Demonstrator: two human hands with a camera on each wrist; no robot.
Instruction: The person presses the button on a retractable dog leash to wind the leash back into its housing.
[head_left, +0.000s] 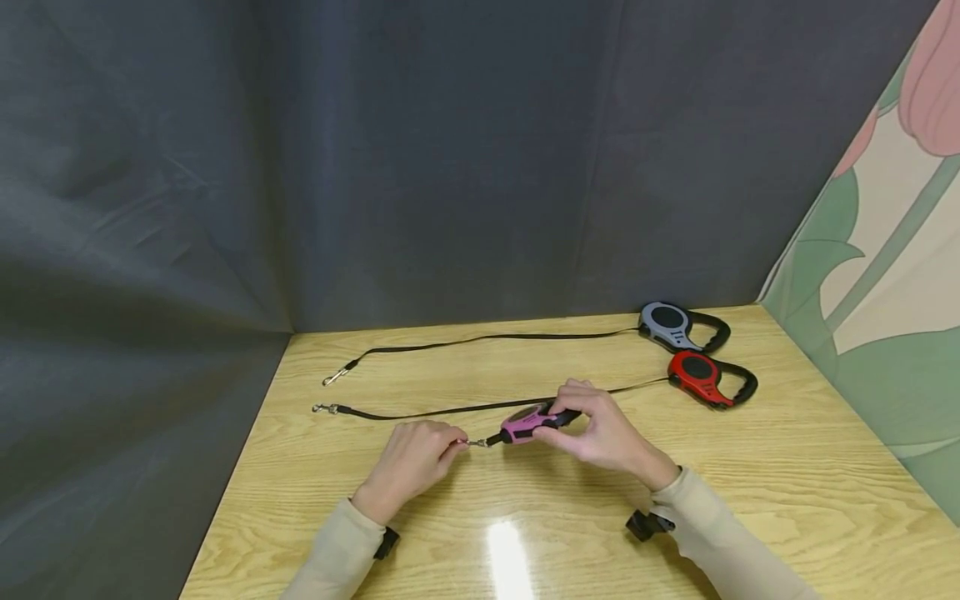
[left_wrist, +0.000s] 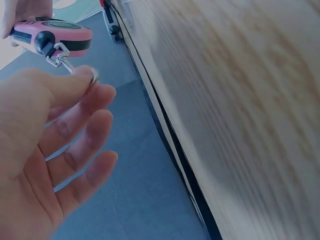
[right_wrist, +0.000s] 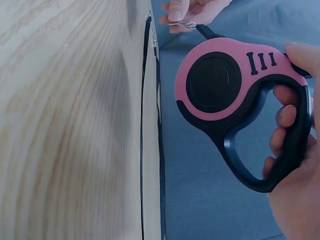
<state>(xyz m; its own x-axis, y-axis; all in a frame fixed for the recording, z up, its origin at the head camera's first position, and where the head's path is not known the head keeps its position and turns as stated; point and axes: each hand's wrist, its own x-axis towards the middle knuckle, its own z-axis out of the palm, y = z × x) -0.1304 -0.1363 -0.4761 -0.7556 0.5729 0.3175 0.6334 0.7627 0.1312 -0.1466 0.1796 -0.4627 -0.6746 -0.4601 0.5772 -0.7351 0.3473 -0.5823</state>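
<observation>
A pink and black retractable dog leash (right_wrist: pixel 215 82) is held above the table by my right hand (head_left: pixel 603 433). In the right wrist view the fingers wrap round its black handle (right_wrist: pixel 295 145), and the thumb lies by the button on top. My left hand (head_left: pixel 416 458) pinches the metal clip (left_wrist: pixel 62 57) at the leash's end between thumb and index finger, the other fingers loosely bent. Only a short bit of black strap (right_wrist: pixel 207 32) shows between clip and casing.
Behind the hands, a red leash (head_left: pixel 697 377) and a grey leash (head_left: pixel 667 325) lie at the right of the wooden table (head_left: pixel 465 517). Their black straps stretch left, ending in metal clips (head_left: pixel 337 375). A dark curtain (head_left: pixel 450 167) hangs along the back and left.
</observation>
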